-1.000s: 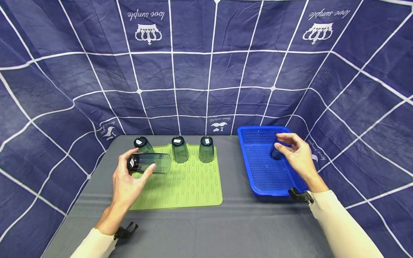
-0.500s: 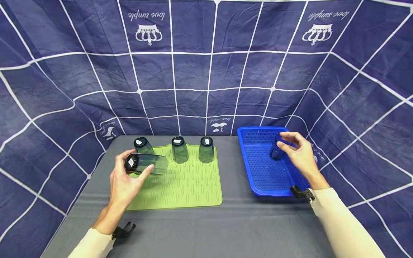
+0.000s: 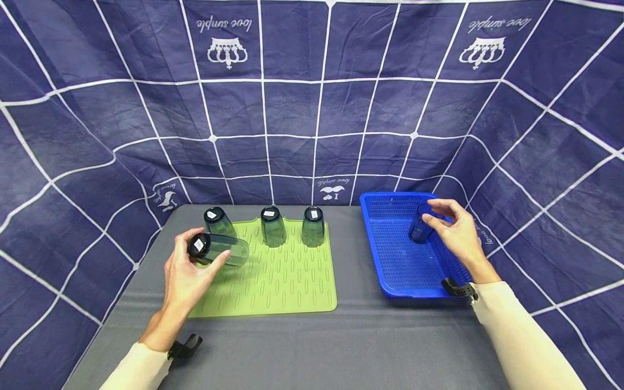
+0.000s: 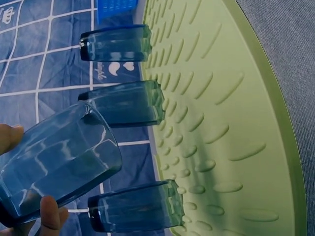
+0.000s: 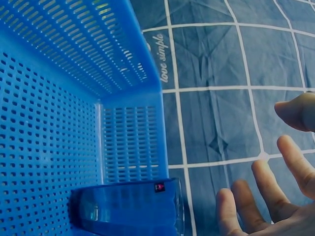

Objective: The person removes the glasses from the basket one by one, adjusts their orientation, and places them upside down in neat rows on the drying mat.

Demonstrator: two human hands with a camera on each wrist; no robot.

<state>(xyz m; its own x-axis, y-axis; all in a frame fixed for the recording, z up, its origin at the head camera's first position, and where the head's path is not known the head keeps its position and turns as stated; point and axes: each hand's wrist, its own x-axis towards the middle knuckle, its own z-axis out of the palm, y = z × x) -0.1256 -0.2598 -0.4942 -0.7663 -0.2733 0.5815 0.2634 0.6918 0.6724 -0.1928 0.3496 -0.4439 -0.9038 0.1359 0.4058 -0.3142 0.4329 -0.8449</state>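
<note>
My left hand (image 3: 187, 273) grips a tinted drinking glass (image 3: 226, 250) by its base end. The glass is tilted over the left part of a green drying mat (image 3: 273, 281), its rim pointing right and slightly down. In the left wrist view, the fingers (image 4: 49, 211) and thumb lie on either side of the held glass (image 4: 64, 157). My right hand (image 3: 455, 230) is beside another glass (image 3: 420, 227) standing upright in a blue basket (image 3: 382, 260). In the right wrist view, that glass (image 5: 128, 206) stands apart from my spread fingers (image 5: 268, 184).
Three upside-down glasses stand in a row along the mat's back edge: a left one (image 3: 218, 221), a middle one (image 3: 273, 227) and a right one (image 3: 312, 227). A grey cloth (image 3: 302, 346) covers the table. A blue checked curtain (image 3: 292, 108) hangs behind and at both sides.
My right hand has let go of the glass in the basket and drawn a little right. My left hand has shifted slightly left, and its glass has tipped rim-down somewhat.
</note>
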